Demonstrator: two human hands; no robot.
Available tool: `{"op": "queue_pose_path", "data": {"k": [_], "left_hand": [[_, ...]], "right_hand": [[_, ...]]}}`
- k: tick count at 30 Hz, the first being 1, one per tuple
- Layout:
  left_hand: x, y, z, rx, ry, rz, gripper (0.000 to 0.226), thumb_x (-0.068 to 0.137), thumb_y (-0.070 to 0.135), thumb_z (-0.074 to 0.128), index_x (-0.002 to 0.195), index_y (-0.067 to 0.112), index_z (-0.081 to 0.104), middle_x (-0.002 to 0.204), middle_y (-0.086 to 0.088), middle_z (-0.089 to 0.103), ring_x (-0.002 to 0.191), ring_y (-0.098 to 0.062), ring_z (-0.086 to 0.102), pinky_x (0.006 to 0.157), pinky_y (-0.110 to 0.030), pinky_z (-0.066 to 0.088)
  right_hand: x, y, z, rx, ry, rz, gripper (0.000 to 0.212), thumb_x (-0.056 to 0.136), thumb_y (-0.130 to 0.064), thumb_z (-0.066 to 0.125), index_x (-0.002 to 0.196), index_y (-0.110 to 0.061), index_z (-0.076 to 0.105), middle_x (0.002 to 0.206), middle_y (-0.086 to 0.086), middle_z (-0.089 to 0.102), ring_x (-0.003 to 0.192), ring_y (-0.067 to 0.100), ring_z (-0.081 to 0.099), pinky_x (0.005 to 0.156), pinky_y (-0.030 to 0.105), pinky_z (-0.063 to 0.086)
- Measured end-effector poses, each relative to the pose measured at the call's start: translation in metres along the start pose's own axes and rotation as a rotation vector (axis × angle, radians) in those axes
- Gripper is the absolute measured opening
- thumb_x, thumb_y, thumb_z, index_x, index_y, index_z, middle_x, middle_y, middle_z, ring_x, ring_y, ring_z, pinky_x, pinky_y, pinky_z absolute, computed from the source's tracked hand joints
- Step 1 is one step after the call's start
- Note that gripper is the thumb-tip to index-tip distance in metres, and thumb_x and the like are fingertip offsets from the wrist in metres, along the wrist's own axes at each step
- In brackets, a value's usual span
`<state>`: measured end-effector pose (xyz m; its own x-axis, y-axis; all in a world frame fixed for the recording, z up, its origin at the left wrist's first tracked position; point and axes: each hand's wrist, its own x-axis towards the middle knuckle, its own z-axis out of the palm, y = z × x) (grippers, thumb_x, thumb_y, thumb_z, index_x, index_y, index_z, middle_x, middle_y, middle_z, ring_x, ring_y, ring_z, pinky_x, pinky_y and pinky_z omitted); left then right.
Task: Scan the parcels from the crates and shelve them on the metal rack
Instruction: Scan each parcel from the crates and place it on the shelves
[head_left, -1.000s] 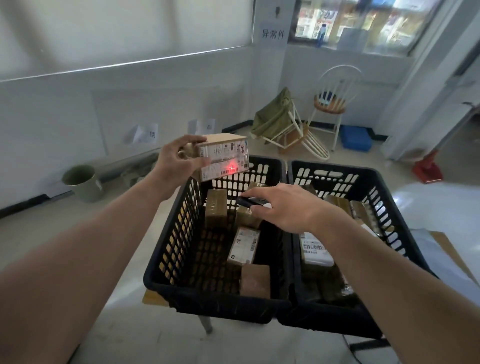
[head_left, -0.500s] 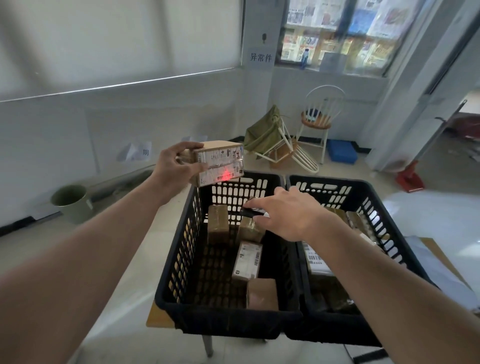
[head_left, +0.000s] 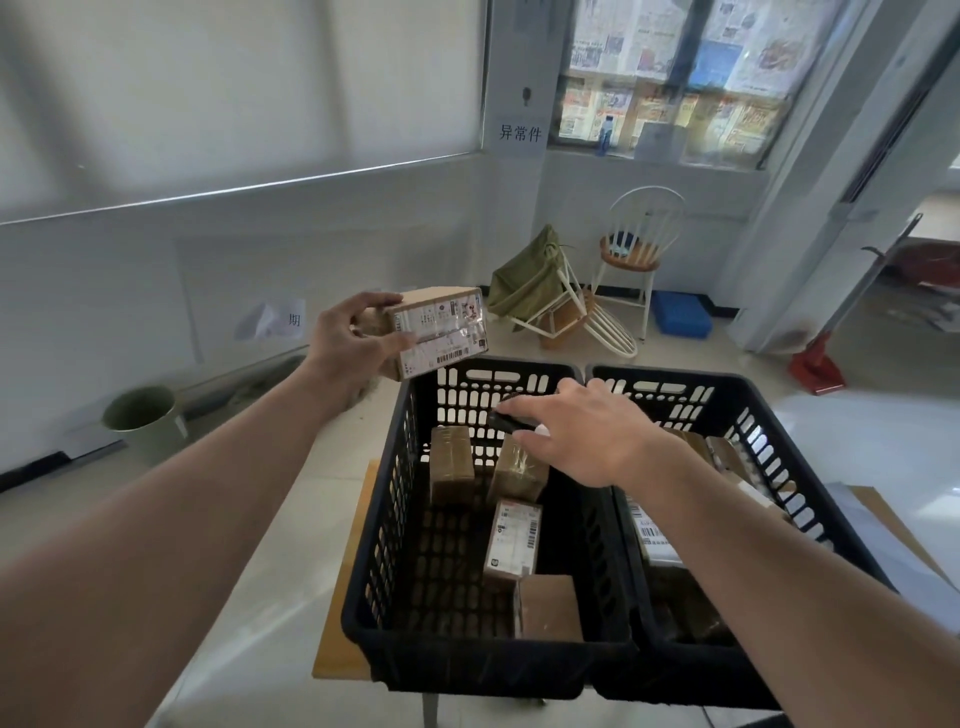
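Cardboard parcel (head_left: 439, 331) gripped in left hand (head_left: 347, 347) above black crate (head_left: 470, 662), right hand (head_left: 587, 435) clasping dark scanner (head_left: 503, 420)

A parcel-sorting room in a small courier depot or back office.

Two black plastic crates (head_left: 470, 660) sit side by side at 6 o'clock, filled with taped cardboard parcels (head_left: 511, 540) bearing barcode labels. A printed Chinese sign (head_left: 520, 133) hangs on the pillar at 12 o'clock. At 1 o'clock the window (head_left: 670, 78) is papered over with newspapers; below it stand a round-backed wooden chair (head_left: 631, 249) and a tipped chair draped with green cloth (head_left: 524, 283). A green bin (head_left: 143, 418) stands by the white wall at 9 o'clock. The floor is pale tile.
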<state>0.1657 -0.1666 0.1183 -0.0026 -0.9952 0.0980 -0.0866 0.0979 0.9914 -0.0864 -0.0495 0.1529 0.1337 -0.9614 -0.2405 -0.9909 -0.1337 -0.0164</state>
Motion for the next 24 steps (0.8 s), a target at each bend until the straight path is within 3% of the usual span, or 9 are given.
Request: {"op": "queue_pose_path", "data": {"k": [6, 10, 13, 15, 17, 19, 20, 22, 24], "left_hand": [[-0.003, 0.005, -0.003, -0.154, -0.076, -0.101, 0.074, 0.082, 0.002, 0.083, 0.143, 0.037, 0.058, 0.122, -0.01, 0.069, 0.096, -0.026, 0.079, 0.075, -0.032, 0.065], [-0.013, 0.017, -0.003, -0.219, -0.123, -0.157, 0.077, 0.083, 0.007, 0.082, 0.143, 0.047, 0.057, 0.132, -0.011, 0.066, 0.105, -0.031, 0.078, 0.099, -0.049, 0.061], [-0.03, 0.027, -0.001, -0.206, -0.101, -0.154, 0.075, 0.083, 0.012, 0.082, 0.139, 0.055, 0.056, 0.132, -0.01, 0.067, 0.11, -0.035, 0.076, 0.107, -0.057, 0.055], [-0.045, 0.035, 0.003, -0.193, -0.073, -0.135, 0.081, 0.077, 0.02, 0.085, 0.14, 0.058, 0.051, 0.135, -0.012, 0.067, 0.111, -0.036, 0.075, 0.107, -0.06, 0.054], [-0.063, 0.043, 0.006, -0.198, -0.033, -0.12, 0.097, 0.069, 0.027, 0.087, 0.15, 0.057, 0.042, 0.137, -0.011, 0.069, 0.114, -0.037, 0.074, 0.107, -0.06, 0.054], [-0.085, 0.05, 0.01, -0.158, -0.004, -0.095, 0.111, 0.069, 0.029, 0.086, 0.159, 0.057, 0.028, 0.134, -0.01, 0.072, 0.115, -0.036, 0.074, 0.107, -0.056, 0.053], [-0.097, 0.053, 0.012, -0.125, 0.015, -0.081, 0.114, 0.069, 0.029, 0.087, 0.159, 0.06, 0.024, 0.133, -0.012, 0.071, 0.115, -0.034, 0.074, 0.106, -0.054, 0.055], [-0.124, 0.059, 0.015, -0.059, 0.076, -0.06, 0.116, 0.072, 0.023, 0.088, 0.158, 0.064, 0.021, 0.128, -0.012, 0.069, 0.112, -0.03, 0.075, 0.098, -0.045, 0.061], [-0.152, 0.064, 0.019, -0.006, 0.141, -0.038, 0.115, 0.08, 0.014, 0.085, 0.158, 0.066, 0.018, 0.121, -0.01, 0.074, 0.11, -0.026, 0.076, 0.096, -0.042, 0.062]], "right_hand": [[0.017, -0.005, 0.007, 0.557, 0.204, 0.018, 0.046, 0.112, -0.05, 0.042, 0.156, -0.058, 0.036, 0.146, 0.005, 0.056, 0.123, 0.032, 0.06, 0.108, 0.052, 0.05], [0.033, -0.017, -0.002, 0.935, 0.382, 0.042, 0.047, 0.113, -0.043, 0.045, 0.158, -0.053, 0.038, 0.164, -0.005, 0.047, 0.133, 0.02, 0.056, 0.117, 0.045, 0.044], [0.042, -0.025, -0.014, 1.109, 0.414, 0.006, 0.048, 0.114, -0.043, 0.042, 0.158, -0.057, 0.033, 0.168, -0.006, 0.039, 0.151, 0.021, 0.039, 0.121, 0.046, 0.03], [0.047, -0.029, -0.021, 1.193, 0.415, -0.04, 0.047, 0.115, -0.042, 0.04, 0.158, -0.06, 0.031, 0.167, 0.001, 0.038, 0.142, 0.024, 0.046, 0.116, 0.043, 0.035], [0.048, -0.031, -0.027, 1.21, 0.436, -0.122, 0.048, 0.116, -0.04, 0.037, 0.158, -0.061, 0.029, 0.168, 0.003, 0.036, 0.14, 0.022, 0.047, 0.119, 0.054, 0.042], [0.046, -0.033, -0.028, 1.22, 0.457, -0.239, 0.049, 0.117, -0.035, 0.035, 0.16, -0.058, 0.029, 0.17, 0.0, 0.034, 0.146, 0.012, 0.04, 0.116, 0.029, 0.027], [0.045, -0.034, -0.028, 1.235, 0.461, -0.303, 0.05, 0.117, -0.032, 0.035, 0.161, -0.055, 0.03, 0.168, 0.001, 0.038, 0.141, 0.007, 0.047, 0.122, 0.031, 0.036], [0.038, -0.037, -0.026, 1.272, 0.437, -0.432, 0.05, 0.117, -0.03, 0.035, 0.162, -0.051, 0.033, 0.152, -0.003, 0.051, 0.109, 0.002, 0.061, 0.093, 0.015, 0.057], [0.028, -0.044, -0.025, 1.328, 0.364, -0.535, 0.049, 0.117, -0.031, 0.036, 0.16, -0.055, 0.034, 0.143, -0.002, 0.051, 0.112, 0.009, 0.061, 0.096, 0.031, 0.06]]}}
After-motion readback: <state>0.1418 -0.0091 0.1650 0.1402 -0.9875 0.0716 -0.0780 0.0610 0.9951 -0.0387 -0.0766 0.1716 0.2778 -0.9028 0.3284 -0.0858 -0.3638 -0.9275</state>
